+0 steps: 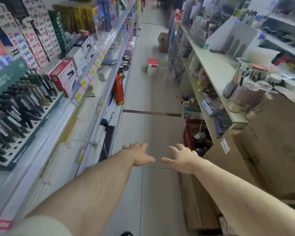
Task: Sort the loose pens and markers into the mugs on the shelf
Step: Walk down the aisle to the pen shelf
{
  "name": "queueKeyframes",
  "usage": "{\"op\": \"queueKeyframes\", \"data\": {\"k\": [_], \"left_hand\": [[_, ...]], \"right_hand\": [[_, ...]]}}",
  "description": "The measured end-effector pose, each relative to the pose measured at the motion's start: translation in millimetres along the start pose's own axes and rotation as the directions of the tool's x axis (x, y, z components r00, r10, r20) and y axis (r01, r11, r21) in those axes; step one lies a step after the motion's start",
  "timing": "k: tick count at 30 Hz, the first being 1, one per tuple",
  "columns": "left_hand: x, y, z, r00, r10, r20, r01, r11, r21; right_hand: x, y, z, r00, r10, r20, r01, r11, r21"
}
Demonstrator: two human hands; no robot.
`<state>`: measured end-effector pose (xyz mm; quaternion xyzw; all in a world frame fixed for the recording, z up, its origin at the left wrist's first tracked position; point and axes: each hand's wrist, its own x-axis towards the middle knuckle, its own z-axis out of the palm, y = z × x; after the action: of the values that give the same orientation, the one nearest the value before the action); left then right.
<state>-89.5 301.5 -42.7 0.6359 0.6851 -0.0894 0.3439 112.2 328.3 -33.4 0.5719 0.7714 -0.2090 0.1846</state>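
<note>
Reaching forward down a shop aisle, left hand and right hand both spread, holding nothing. Dark mugs sitting far ahead on the left shelf; worth walking closer before picking up any pens.

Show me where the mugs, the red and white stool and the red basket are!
mugs (125,64): head view, side of a dark mug on the left shelf.
red and white stool (152,63): head view, red seat top.
red basket (188,135): head view, red side wall.
</note>
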Motion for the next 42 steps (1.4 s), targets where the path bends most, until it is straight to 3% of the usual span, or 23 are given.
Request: {"op": "queueKeyframes", "data": {"k": [7, 19, 31, 42], "left_hand": [[118, -13, -95, 0.999, -0.048, 0.002, 0.048, 0.998, 0.042], [361, 27, -277, 0.985, -0.137, -0.108, 0.142, 0.989, 0.043], [603, -14, -432, 0.991, -0.03, -0.134, 0.032, 0.999, 0.014], [832, -50, -625, 0.987, 0.049, -0.152, -0.049, 0.999, 0.009]], "right_hand": [[140, -7, -79, 0.998, -0.059, 0.022, 0.059, 0.998, 0.001], [419, 65, -257, 0.976, -0.219, -0.016, 0.219, 0.976, -0.017], [677, 84, -397, 0.954, -0.296, 0.038, 0.298, 0.941, -0.158], [914, 87, -537, 0.97, -0.244, -0.019, 0.241, 0.965, -0.108]]}}
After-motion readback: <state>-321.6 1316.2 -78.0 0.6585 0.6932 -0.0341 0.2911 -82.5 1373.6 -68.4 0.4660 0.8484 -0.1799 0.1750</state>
